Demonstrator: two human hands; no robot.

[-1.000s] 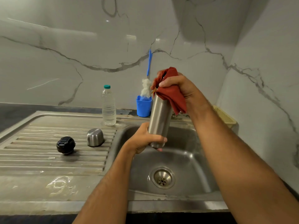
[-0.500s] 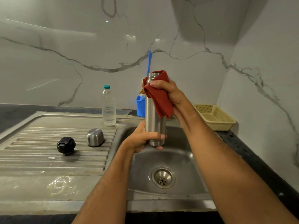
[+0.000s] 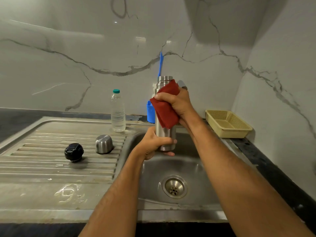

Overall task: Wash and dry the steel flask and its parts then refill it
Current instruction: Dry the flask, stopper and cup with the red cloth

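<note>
Drying looked to be the step in hand. Steel flask (image 3: 165,134) was upright above the sink (image 3: 196,170), lid off, threaded neck bare at the top. Left hand (image 3: 154,145) gripped the flask's base, fingers curled round it w/ fingertips showing at the bottom right edge. Right hand (image 3: 177,103) clamped a red cloth (image 3: 164,110) against the flask's upper body, thumb and fingers wrapped round cloth and flask together.

Relative to the sink: black stopper (image 3: 74,152) and steel cup (image 3: 104,144) lay on the drainboard (image 3: 51,168) to its left, apart from each other, cup mouth-down. Water bottle (image 3: 117,112) w/ teal cap stood behind the drainboard, near the sink's back left corner. Blue holder (image 3: 150,113) sat behind the sink, partly hidden by the flask. Yellow basket (image 3: 228,124) sat at the back right.

Judging progress: washing prob. done; flask body being wiped now. Couldn't tell if stopper and cup were dry; drops of water lay on the drainboard. Left to do: finish drying, refill, reassemble.
</note>
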